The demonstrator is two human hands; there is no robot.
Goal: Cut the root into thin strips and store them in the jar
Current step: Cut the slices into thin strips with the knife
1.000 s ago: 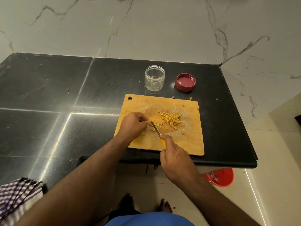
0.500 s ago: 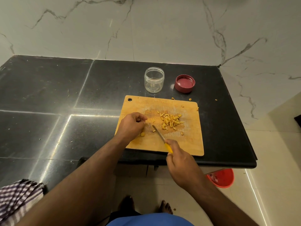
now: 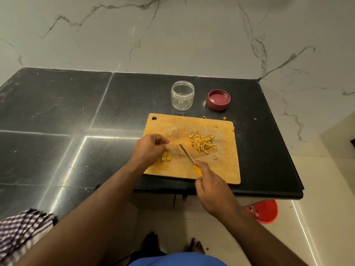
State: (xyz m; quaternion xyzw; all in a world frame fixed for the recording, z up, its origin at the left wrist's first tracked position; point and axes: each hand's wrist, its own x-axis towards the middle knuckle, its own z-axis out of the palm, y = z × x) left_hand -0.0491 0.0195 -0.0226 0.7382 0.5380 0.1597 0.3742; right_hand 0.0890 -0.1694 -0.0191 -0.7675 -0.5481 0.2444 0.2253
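On the wooden cutting board [image 3: 226, 169] lies a pile of thin yellow root strips [image 3: 201, 144]. A few thicker root chunks [image 3: 166, 157] sit at the board's left side, right beside my left hand [image 3: 149, 148]. That hand rests on the board with its fingers curled, and I see nothing between them. My right hand [image 3: 211, 186] grips the yellow handle of a small knife [image 3: 187, 154], whose blade points up-left between the chunks and the pile. The clear jar [image 3: 182, 95] stands open behind the board, looking nearly empty. Its dark red lid [image 3: 218, 99] lies upturned to the right.
The board sits near the front right corner of a black stone counter [image 3: 76, 112] against a marble wall. Stray root bits [image 3: 224, 118] lie behind the board. A checked cloth [image 3: 21, 233] hangs at the lower left, and a red bucket [image 3: 266, 211] stands on the floor.
The knife has drawn back toward me and to the right, away from my left hand. A few root chunks that were under my left hand now lie uncovered beside it.
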